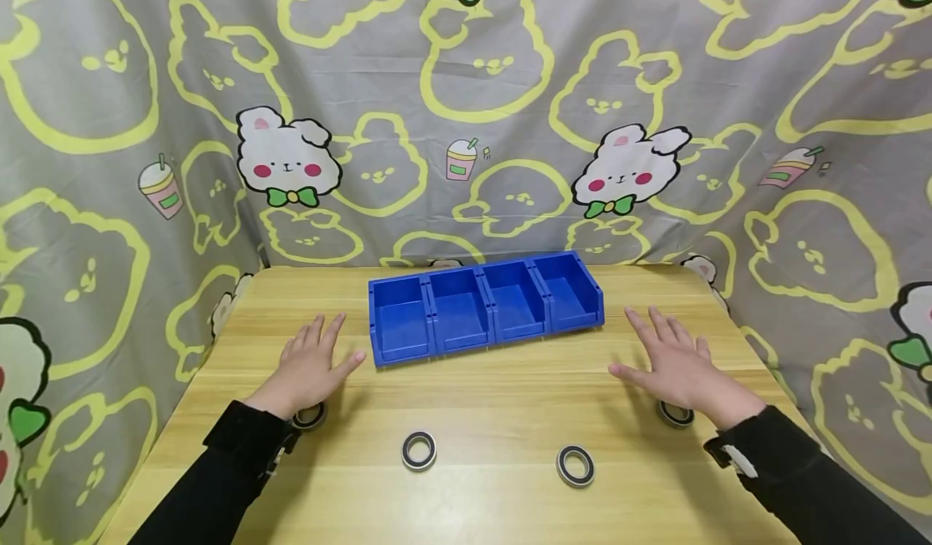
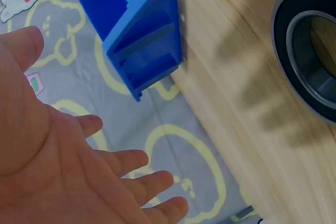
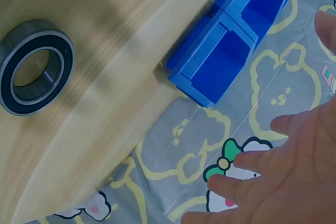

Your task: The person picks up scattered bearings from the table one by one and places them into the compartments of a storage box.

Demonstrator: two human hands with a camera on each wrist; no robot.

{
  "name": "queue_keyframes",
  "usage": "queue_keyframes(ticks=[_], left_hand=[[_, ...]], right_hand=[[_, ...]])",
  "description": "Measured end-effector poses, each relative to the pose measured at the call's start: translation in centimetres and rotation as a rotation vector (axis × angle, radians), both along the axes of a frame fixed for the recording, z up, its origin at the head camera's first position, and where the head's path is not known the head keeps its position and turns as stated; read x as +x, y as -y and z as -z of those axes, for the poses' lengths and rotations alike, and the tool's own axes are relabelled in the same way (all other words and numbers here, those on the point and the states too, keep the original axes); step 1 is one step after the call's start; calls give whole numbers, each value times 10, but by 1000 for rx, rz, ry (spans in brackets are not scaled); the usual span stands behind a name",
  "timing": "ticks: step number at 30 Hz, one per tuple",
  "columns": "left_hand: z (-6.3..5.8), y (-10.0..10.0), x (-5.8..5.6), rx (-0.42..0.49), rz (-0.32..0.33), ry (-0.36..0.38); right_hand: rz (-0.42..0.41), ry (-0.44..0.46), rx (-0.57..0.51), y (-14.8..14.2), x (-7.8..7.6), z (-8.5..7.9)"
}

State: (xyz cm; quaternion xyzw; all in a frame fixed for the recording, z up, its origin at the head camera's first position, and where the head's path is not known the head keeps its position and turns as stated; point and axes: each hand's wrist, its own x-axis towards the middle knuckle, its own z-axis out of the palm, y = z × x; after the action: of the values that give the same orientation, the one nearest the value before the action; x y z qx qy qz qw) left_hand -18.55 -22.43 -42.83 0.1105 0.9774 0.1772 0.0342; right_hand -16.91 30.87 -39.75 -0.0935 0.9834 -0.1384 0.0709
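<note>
My left hand [image 1: 306,371] hovers over the table's left side with fingers spread, holding nothing. Partly hidden below its wrist lies a ball bearing [image 1: 310,417], which shows larger in the left wrist view [image 2: 291,40]. On the right, my right hand [image 1: 677,367] is also spread and bare above the wood. Under that wrist a second bearing [image 1: 675,414] is partly covered; the right wrist view shows a bearing [image 3: 65,72] lying flat. Two more bearings, one left of centre [image 1: 418,467] and one right of centre [image 1: 575,483], lie nearer the front.
A blue bin row [image 1: 462,347] with several open compartments stands slightly askew at the back of the wooden table [image 1: 495,399], between the hands. A grey patterned curtain [image 1: 408,76] hangs behind the table and along both sides.
</note>
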Motion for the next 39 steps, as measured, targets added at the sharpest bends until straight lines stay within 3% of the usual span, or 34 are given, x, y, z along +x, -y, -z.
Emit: queue_keyframes(ticks=[4, 12, 25, 32, 39], left_hand=[[2, -1, -9, 54, 20, 11], [12, -2, -37, 227, 16, 120], [14, -28, -66, 252, -79, 153], [23, -38, -75, 286, -160, 180], [26, -46, -81, 285, -181, 217]], right_hand=[[-3, -9, 0, 2, 3, 0], [-17, -4, 5, 0, 6, 1], [-12, 16, 27, -5, 10, 6], [-29, 35, 44, -3, 12, 13], [-28, 43, 61, -8, 15, 14]])
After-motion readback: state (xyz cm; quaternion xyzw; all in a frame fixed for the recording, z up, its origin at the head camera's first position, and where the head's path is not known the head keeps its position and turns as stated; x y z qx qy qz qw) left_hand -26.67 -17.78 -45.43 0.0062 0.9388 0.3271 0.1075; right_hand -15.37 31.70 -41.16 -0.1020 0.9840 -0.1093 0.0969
